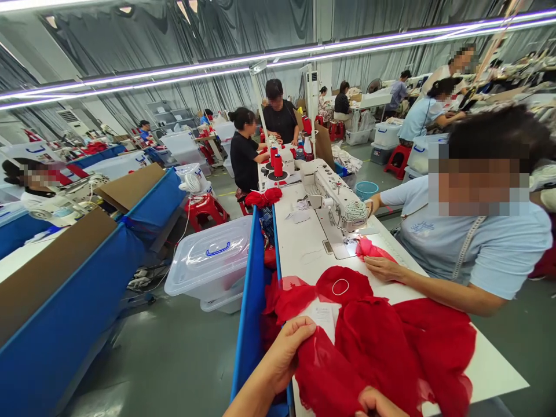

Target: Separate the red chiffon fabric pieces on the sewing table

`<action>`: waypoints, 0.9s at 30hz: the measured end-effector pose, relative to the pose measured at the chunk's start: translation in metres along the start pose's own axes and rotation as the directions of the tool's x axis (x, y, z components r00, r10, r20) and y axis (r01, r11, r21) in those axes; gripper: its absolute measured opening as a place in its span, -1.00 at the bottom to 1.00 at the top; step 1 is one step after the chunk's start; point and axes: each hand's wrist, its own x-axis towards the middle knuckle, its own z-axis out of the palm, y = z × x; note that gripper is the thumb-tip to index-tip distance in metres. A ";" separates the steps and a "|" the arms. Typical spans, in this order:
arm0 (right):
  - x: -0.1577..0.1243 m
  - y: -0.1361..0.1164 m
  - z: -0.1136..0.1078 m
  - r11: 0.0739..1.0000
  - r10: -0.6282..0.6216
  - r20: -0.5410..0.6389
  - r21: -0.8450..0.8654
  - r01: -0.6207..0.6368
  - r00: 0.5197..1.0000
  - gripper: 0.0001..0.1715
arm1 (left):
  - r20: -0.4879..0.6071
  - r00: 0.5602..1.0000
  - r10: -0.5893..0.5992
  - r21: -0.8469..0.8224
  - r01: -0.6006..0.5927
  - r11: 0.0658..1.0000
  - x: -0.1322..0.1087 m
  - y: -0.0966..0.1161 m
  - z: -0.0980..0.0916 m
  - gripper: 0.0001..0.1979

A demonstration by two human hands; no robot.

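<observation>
Pinched between thumb and fingers, a piece of sheer red fabric (324, 370) hangs from my left hand (286, 350), near the table's left edge. My right hand (379, 403) is partly cut off by the bottom of the view; its curled fingers grip the lower part of the same fabric. More red fabric pieces (373, 336) lie spread and overlapping on the white sewing table (499, 370). A white elastic loop (340, 287) rests on one of them. Beside my left hand lies a printed white paper (324, 318), partly covered by fabric.
Across the table, a co-worker's hand (384, 269) holds red fabric at a sewing machine (334, 197). A blue cloth trough (247, 313) with red fabric inside runs along the table's left side. Past it stands a lidded clear plastic box (208, 255). Red thread cones (278, 165) stand farther back.
</observation>
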 end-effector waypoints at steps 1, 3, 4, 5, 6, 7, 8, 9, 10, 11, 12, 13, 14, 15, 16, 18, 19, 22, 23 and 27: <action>0.029 -0.005 -0.007 1.000 -0.016 -0.011 0.006 0.016 1.000 -0.60 | 0.004 1.000 0.006 -0.014 -0.006 1.000 0.000 0.000 -0.001 -0.63; 0.087 -0.012 -0.023 0.999 -0.039 -0.036 0.010 0.040 0.999 -0.69 | 0.008 1.000 0.023 -0.049 -0.022 0.999 0.000 -0.001 -0.002 -0.64; 0.113 -0.012 -0.031 0.999 -0.049 -0.041 0.009 0.049 0.998 -0.68 | 0.006 0.999 0.032 -0.064 -0.032 0.997 0.000 -0.001 -0.002 -0.66; 0.135 -0.011 -0.038 0.998 -0.060 -0.038 0.007 0.060 0.997 -0.60 | 0.005 0.999 0.037 -0.073 -0.037 0.997 0.000 -0.001 -0.002 -0.68; 0.151 -0.009 -0.043 0.998 -0.069 -0.034 0.005 0.070 0.997 -0.57 | 0.003 0.999 0.038 -0.075 -0.038 0.996 0.000 0.000 -0.001 -0.70; 0.162 -0.006 -0.048 0.997 -0.079 -0.034 0.004 0.079 0.996 -0.53 | 0.001 0.999 0.038 -0.074 -0.038 0.997 -0.001 0.000 -0.001 -0.71; 0.168 -0.003 -0.051 0.996 -0.089 -0.038 0.003 0.089 0.995 -0.51 | -0.001 0.999 0.033 -0.070 -0.033 0.997 -0.001 0.000 -0.002 -0.72; 0.171 0.001 -0.053 0.995 -0.098 -0.045 0.002 0.098 0.994 -0.52 | 0.004 1.000 0.022 -0.066 -0.022 0.998 -0.001 0.001 -0.002 -0.73; 0.171 0.004 -0.053 0.994 -0.106 -0.055 0.002 0.107 0.993 -0.53 | 0.017 1.000 0.006 -0.065 -0.005 0.998 -0.001 0.001 -0.003 -0.73; 0.170 0.007 -0.053 0.994 -0.113 -0.065 0.003 0.113 0.992 -0.55 | 0.039 0.999 -0.011 -0.065 0.013 0.998 -0.001 0.001 -0.005 -0.72; 0.169 0.008 -0.053 0.993 -0.116 -0.074 0.005 0.117 0.991 -0.57 | 0.065 0.997 -0.030 -0.064 0.034 0.997 -0.002 0.001 -0.006 -0.71; 0.168 0.008 -0.053 0.993 -0.116 -0.081 0.007 0.117 0.990 -0.58 | 0.090 0.995 -0.050 -0.061 0.055 0.997 -0.002 0.001 -0.008 -0.70; 0.167 0.007 -0.052 0.994 -0.112 -0.086 0.010 0.113 0.990 -0.59 | 0.106 0.992 -0.065 -0.058 0.071 0.996 -0.003 0.001 -0.009 -0.70; 0.164 0.006 -0.050 0.994 -0.105 -0.091 0.013 0.106 0.990 -0.60 | 0.110 0.991 -0.072 -0.057 0.078 0.995 -0.004 0.001 -0.011 -0.70; 0.160 0.003 -0.048 0.995 -0.095 -0.097 0.017 0.097 0.991 -0.60 | 0.102 0.992 -0.074 -0.056 0.080 0.995 -0.005 0.002 -0.012 -0.71; 0.145 -0.002 -0.040 0.997 -0.069 -0.110 0.025 0.072 0.992 -0.63 | 0.076 0.995 -0.071 -0.061 0.076 0.995 -0.007 0.003 -0.013 -0.73; 0.132 -0.005 -0.034 0.998 -0.054 -0.115 0.030 0.058 0.992 -0.64 | 0.075 0.995 -0.072 -0.066 0.077 0.995 -0.008 0.004 -0.013 -0.74; 0.077 -0.013 -0.012 0.999 -0.006 -0.106 0.051 0.011 0.994 -0.69 | 0.129 0.986 -0.103 -0.080 0.113 0.990 -0.011 0.007 -0.012 -0.75; 0.055 -0.014 -0.003 0.998 0.009 -0.092 0.059 -0.003 0.996 -0.67 | 0.150 0.982 -0.116 -0.079 0.129 0.989 -0.012 0.008 -0.012 -0.75; -0.023 -0.013 0.026 0.992 0.065 0.012 0.107 -0.066 0.998 -0.70 | 0.106 0.989 -0.100 -0.090 0.110 0.990 -0.010 0.011 -0.010 -0.78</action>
